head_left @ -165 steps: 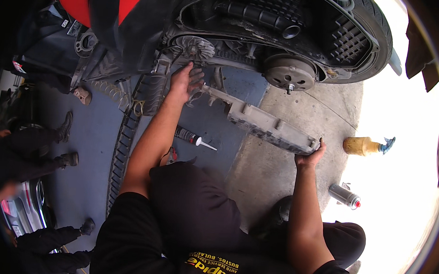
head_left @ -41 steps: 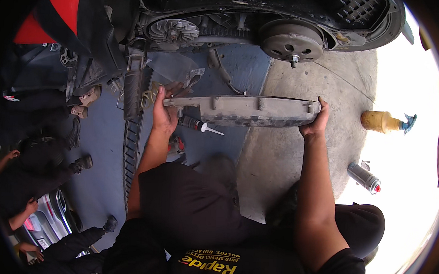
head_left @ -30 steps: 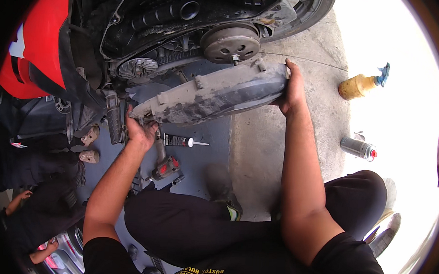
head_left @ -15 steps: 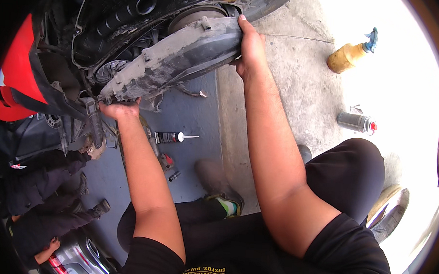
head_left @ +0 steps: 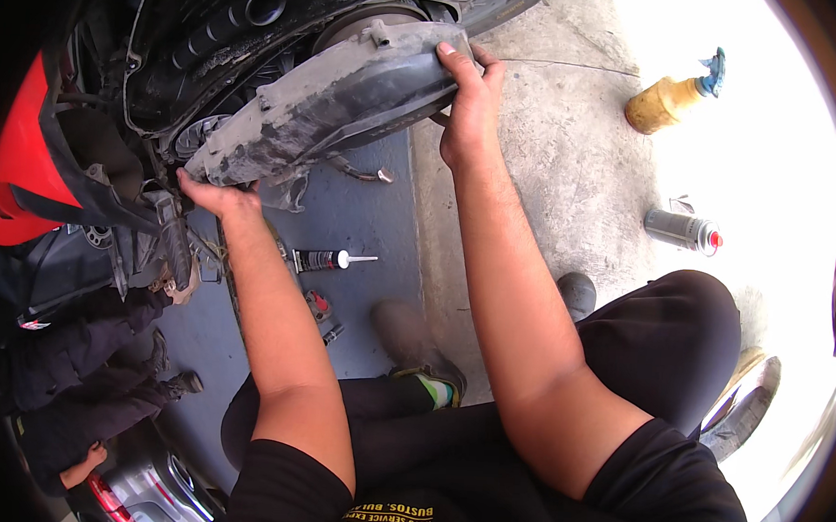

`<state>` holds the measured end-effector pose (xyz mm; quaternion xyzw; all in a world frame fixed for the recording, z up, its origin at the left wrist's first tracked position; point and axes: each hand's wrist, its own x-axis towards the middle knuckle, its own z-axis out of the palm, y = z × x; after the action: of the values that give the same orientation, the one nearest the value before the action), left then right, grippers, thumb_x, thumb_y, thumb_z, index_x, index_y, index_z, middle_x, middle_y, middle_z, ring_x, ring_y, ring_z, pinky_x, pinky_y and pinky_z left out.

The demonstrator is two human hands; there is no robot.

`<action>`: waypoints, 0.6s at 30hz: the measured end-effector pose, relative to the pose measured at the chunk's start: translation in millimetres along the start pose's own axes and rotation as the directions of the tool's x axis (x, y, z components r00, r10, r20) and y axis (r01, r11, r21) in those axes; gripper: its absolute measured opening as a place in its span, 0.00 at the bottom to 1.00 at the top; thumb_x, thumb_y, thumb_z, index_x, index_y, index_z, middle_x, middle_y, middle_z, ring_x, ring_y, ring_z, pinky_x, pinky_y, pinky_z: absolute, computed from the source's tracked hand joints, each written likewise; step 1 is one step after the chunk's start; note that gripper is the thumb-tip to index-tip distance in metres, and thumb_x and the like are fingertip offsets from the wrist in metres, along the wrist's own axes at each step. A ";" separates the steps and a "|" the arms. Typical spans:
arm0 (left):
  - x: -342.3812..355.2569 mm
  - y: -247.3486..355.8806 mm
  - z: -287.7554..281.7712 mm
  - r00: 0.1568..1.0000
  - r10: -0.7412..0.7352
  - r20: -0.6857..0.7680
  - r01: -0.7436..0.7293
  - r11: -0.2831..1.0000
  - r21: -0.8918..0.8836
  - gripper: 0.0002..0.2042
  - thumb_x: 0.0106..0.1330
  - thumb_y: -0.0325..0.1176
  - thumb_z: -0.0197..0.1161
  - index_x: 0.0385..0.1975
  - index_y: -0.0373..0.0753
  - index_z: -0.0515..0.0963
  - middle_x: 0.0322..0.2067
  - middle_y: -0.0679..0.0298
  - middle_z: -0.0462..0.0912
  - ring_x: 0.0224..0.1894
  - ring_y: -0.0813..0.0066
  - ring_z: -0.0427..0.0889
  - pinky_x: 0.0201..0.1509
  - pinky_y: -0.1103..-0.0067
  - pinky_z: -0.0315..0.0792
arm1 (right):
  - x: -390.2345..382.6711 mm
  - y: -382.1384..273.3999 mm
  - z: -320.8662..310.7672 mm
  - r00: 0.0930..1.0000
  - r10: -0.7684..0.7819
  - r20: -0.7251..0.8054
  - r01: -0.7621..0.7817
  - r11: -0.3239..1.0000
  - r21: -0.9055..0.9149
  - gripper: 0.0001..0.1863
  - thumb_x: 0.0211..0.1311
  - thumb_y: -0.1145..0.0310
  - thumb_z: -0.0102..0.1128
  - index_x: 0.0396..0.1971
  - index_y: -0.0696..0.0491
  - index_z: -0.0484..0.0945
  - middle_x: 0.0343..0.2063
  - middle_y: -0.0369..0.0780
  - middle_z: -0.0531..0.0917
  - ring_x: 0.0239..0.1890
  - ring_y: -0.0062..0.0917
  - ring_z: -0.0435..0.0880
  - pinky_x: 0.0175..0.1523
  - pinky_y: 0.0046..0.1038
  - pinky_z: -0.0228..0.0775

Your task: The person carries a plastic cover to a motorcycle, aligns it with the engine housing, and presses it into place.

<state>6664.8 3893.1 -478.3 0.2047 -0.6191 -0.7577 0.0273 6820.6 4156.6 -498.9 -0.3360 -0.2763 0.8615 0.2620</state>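
Observation:
Between my two hands is a long, dusty black and grey scooter drive cover [head_left: 336, 103], held slantwise beside the machine. My left hand [head_left: 217, 196] grips its lower left end from beneath, with the thumb up along the edge. At the upper right end my right hand [head_left: 473, 100] is closed round the rim, its thumb lying on the outer face. Behind the cover shows the scooter's dark, open drive side [head_left: 199, 51], with a ribbed round part [head_left: 198, 138] near my left hand. The cover hides part of that side.
On the blue floor lie a sealant tube [head_left: 323, 260], a red and grey tool [head_left: 317, 305] and a small socket [head_left: 333, 334]. A yellow spray bottle [head_left: 663, 106] and a spray can [head_left: 682, 231] are at the right. Red bodywork [head_left: 31, 160] and another person's arm [head_left: 85, 466] are leftward.
My right hand has shifted its hold, its thumb now farther over the cover's face. The cover and my left hand have moved slightly left in view.

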 end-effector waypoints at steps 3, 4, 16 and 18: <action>-8.0 -1.0 8.0 0.999 -0.034 -0.012 0.034 0.999 0.000 0.42 0.66 0.72 0.35 0.76 0.53 0.62 0.76 0.60 0.60 0.78 0.48 0.55 0.70 0.35 0.48 | 10.9 18.6 -3.0 0.967 -0.251 -0.035 0.246 0.963 -0.112 0.44 0.59 0.52 0.73 0.66 0.62 0.61 0.61 0.57 0.71 0.63 0.40 0.72 0.69 0.36 0.63; -9.3 1.1 9.2 0.999 -0.031 -0.017 0.031 1.000 0.003 0.42 0.66 0.72 0.35 0.76 0.53 0.62 0.76 0.60 0.60 0.78 0.48 0.55 0.70 0.35 0.48 | 11.4 20.3 -0.7 0.969 -0.245 -0.034 0.240 0.965 -0.110 0.44 0.59 0.52 0.73 0.66 0.62 0.61 0.61 0.57 0.71 0.63 0.40 0.72 0.69 0.36 0.63; -11.7 8.9 22.3 0.999 -0.032 -0.016 0.033 0.998 0.052 0.41 0.66 0.70 0.36 0.75 0.53 0.62 0.74 0.60 0.63 0.77 0.49 0.57 0.70 0.34 0.50 | 17.3 34.6 5.3 0.898 -0.437 -0.049 0.416 0.880 -0.228 0.46 0.60 0.48 0.74 0.63 0.66 0.62 0.60 0.58 0.70 0.64 0.43 0.70 0.70 0.39 0.61; -13.3 10.5 23.8 1.000 -0.030 -0.007 0.031 0.998 0.059 0.41 0.66 0.69 0.37 0.75 0.54 0.62 0.75 0.61 0.62 0.77 0.49 0.56 0.70 0.34 0.48 | 18.2 34.5 6.7 0.887 -0.460 -0.041 0.433 0.858 -0.276 0.45 0.59 0.48 0.75 0.62 0.66 0.63 0.59 0.57 0.71 0.63 0.43 0.71 0.70 0.40 0.62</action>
<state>6666.5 3916.6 -461.1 0.2172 -0.6378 -0.7388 0.0115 6795.1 4141.7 -525.1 -0.3391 -0.4427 0.7144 0.4227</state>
